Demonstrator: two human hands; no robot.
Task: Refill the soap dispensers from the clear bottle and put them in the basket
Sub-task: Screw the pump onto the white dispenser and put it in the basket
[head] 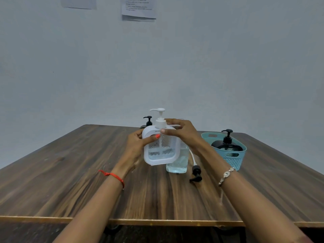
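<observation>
Left hand: I am watching the left hand (138,146) gripping the left side of the white dispenser (160,146), thumb pressing across its front face, holding it lifted and tilted just above the table (70,172).

White dispenser: it is carrying liquid in the lower part of its clear window, and its white pump (159,118) is sitting in the neck; whether that pump is screwed fully home I cannot tell.

Far dispenser: a black-pump dispenser (148,121) is standing at the far edge, mostly hidden behind the white one.

Right hand: the right hand (178,130) is curling its fingers around the top right shoulder of the white dispenser beside the pump collar, closing on it rather than hanging free.

Clear bottle: the clear bottle (178,160) is standing uncapped just behind and right of the raised dispenser, partly full.

Loose pump: a black pump head (196,174) is lying on the table near the bottle, its tube trailing behind.

Basket: the teal basket (226,155) is sitting at the right, already holding one black dispenser (226,144).

Risk: I am judging that a loose collar could be leaking soap as the tilted dispenser travels right, and that the right forearm, crossing close over the open bottle, could be knocking it over.
</observation>
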